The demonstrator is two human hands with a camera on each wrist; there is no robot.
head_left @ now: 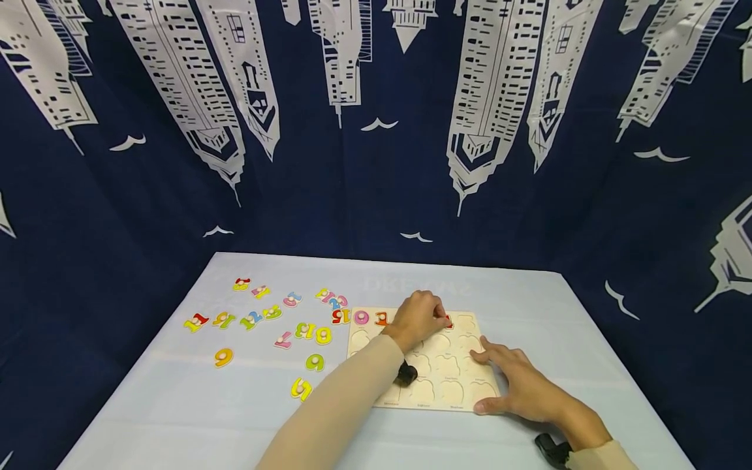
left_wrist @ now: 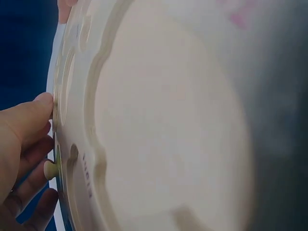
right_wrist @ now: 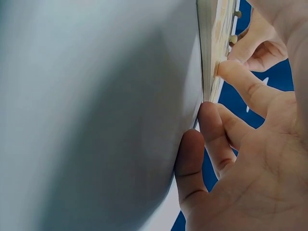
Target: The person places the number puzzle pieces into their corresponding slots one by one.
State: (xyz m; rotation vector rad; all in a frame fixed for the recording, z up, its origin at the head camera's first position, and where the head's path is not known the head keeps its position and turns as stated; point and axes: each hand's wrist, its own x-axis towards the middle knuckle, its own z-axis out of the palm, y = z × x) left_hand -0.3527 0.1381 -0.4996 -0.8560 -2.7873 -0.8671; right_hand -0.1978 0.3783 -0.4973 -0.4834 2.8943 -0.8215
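A wooden number puzzle board lies right of the table's middle, most of its cut-outs empty. My left hand reaches over the board's top row with curled fingers pinching a red number piece there. The left wrist view shows the board very close, my thumb against its edge and a small peg between the fingers. My right hand lies flat with spread fingers on the board's lower right corner. In the right wrist view its fingertips press the board's edge.
Several coloured number pieces lie loose left of the board, among them a yellow 9 and a green piece. A pink 0 sits in the top row. Pale cloth covers the table; a dark blue printed curtain hangs behind.
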